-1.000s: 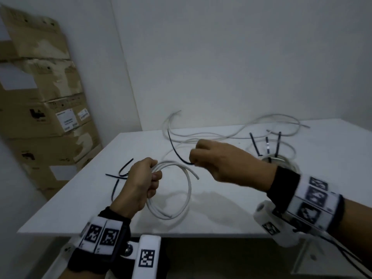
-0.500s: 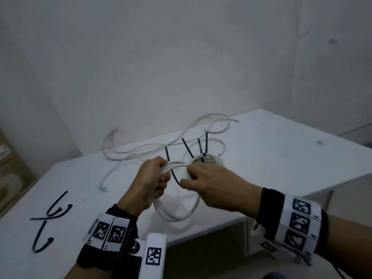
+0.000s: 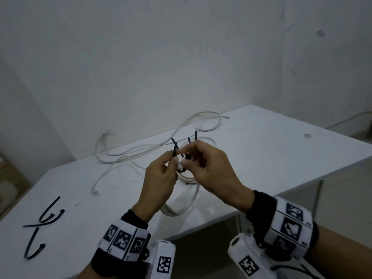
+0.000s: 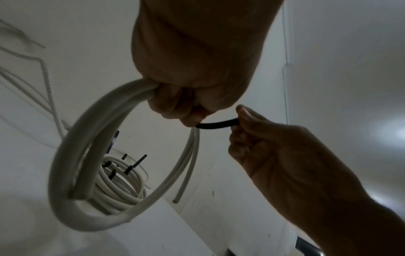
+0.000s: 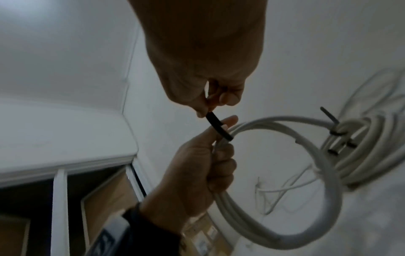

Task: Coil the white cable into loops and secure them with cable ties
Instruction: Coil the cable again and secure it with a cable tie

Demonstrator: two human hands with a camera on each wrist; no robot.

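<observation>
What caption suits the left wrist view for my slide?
Left hand grips the white cable coil while right hand pinches a black cable tie.

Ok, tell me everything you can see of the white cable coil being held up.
The white cable coil is a round bundle of a few smooth, plastic-looking loops, hanging above the table. The left hand grips its top. One cut end dangles loose. A black cable tie crosses it at the grip, pinched by the right hand; not yet visibly cinched.

white cable coil in left hand
</observation>
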